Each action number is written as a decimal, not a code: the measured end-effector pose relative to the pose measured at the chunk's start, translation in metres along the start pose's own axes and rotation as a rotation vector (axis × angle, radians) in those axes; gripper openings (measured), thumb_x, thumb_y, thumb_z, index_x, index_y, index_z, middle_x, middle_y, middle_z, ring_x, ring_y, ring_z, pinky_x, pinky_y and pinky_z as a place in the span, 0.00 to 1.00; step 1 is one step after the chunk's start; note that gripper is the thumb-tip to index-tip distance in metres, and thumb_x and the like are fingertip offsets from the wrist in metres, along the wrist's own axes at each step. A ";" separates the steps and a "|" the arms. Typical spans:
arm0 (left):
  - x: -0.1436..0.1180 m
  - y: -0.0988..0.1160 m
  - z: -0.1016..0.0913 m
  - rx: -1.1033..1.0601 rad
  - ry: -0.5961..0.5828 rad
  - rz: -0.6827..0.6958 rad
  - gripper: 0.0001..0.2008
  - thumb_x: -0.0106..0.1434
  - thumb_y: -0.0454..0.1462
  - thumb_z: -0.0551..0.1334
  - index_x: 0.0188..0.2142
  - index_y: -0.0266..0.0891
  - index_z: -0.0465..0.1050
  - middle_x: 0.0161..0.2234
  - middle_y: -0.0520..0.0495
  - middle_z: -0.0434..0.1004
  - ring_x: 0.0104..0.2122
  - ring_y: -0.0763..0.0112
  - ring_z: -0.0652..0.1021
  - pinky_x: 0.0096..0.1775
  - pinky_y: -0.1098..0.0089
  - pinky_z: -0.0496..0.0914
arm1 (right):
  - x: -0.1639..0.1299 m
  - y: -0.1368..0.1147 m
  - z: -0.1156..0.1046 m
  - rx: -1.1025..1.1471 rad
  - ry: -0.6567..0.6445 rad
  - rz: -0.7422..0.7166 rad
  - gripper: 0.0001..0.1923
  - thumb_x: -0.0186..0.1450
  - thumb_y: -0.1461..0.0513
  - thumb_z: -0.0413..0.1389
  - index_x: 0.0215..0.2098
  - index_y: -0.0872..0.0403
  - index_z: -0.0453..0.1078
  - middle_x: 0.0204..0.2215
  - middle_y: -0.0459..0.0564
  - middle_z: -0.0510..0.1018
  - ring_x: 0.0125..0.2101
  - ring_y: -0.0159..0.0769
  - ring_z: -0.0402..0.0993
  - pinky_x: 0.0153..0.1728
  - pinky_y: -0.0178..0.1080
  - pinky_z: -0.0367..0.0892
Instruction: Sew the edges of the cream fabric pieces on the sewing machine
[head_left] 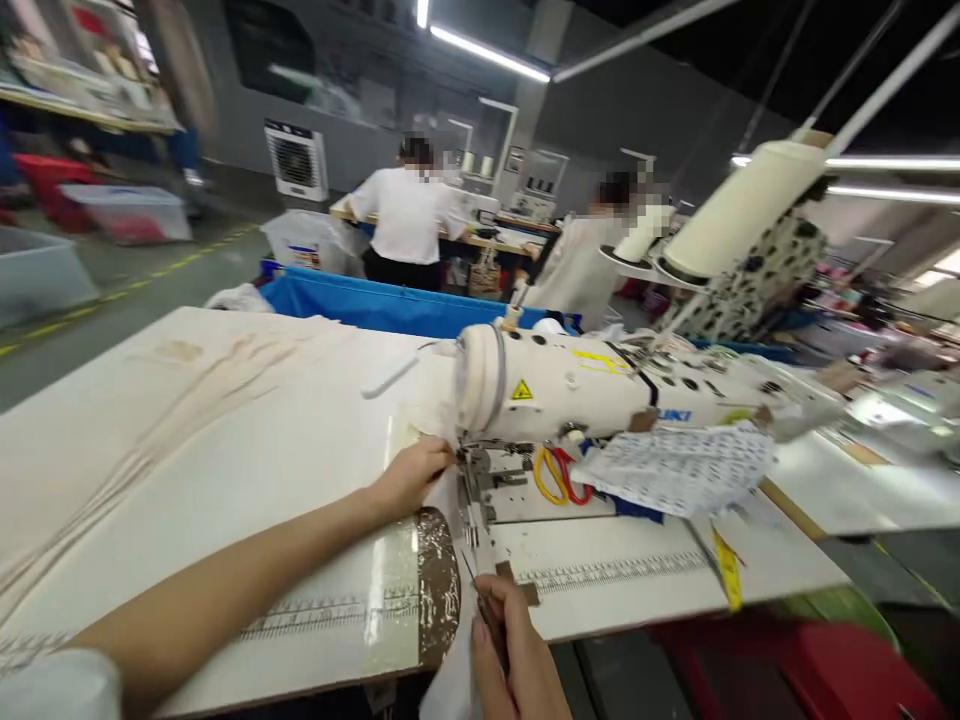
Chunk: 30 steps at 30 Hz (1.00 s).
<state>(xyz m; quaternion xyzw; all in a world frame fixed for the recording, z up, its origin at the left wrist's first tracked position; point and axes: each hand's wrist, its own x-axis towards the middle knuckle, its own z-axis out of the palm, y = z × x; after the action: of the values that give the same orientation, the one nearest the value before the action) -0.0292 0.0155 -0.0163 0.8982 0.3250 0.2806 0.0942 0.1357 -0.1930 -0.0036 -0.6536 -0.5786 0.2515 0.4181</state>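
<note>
A white sewing machine (555, 380) stands on the table in front of me. My left hand (412, 475) is beside its needle area, fingers pinched together at a strip of white fabric (450, 675). The strip runs from the presser foot (471, 515) down over the table's front edge. Below the foot, my right hand (517, 645) is closed around a slim pointed tool (491, 620) with a dark shaft, its tip pointing up toward the needle area. Whether that tool is an awl or tweezers, I cannot tell.
Yellow and red-handled scissors (562, 475) and a patterned cloth (679, 465) lie against the machine. A yellow measuring tape (727, 570) hangs at the front edge. Long pale strips (150, 450) spread over the table's left. Behind are a blue bin (337, 300), thread cones (750, 205) and two people.
</note>
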 end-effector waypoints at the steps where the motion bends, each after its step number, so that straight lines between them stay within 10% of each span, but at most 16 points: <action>1: 0.000 -0.002 -0.001 -0.037 0.003 0.008 0.10 0.69 0.34 0.56 0.35 0.37 0.76 0.37 0.43 0.77 0.39 0.66 0.77 0.41 0.67 0.74 | 0.008 0.000 -0.003 -0.014 -0.042 -0.052 0.15 0.74 0.53 0.47 0.49 0.47 0.73 0.41 0.52 0.84 0.39 0.43 0.82 0.36 0.35 0.75; 9: -0.001 -0.005 -0.005 -0.139 0.005 0.037 0.10 0.68 0.35 0.57 0.35 0.38 0.77 0.38 0.43 0.78 0.41 0.65 0.78 0.41 0.67 0.74 | 0.073 0.010 0.006 -0.381 0.016 -0.336 0.20 0.75 0.62 0.41 0.53 0.60 0.71 0.39 0.58 0.84 0.32 0.43 0.83 0.27 0.36 0.71; 30: 0.001 0.000 -0.005 -0.075 0.013 0.003 0.08 0.69 0.37 0.55 0.38 0.39 0.71 0.36 0.45 0.75 0.36 0.66 0.76 0.36 0.67 0.73 | 0.081 0.007 0.023 -0.451 0.099 -0.401 0.14 0.73 0.66 0.41 0.44 0.55 0.69 0.28 0.49 0.80 0.24 0.37 0.78 0.21 0.35 0.58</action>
<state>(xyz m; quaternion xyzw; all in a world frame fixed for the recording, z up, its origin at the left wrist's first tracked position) -0.0311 0.0161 -0.0114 0.8927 0.3134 0.2987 0.1253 0.1373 -0.1088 -0.0095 -0.6140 -0.7163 -0.0030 0.3316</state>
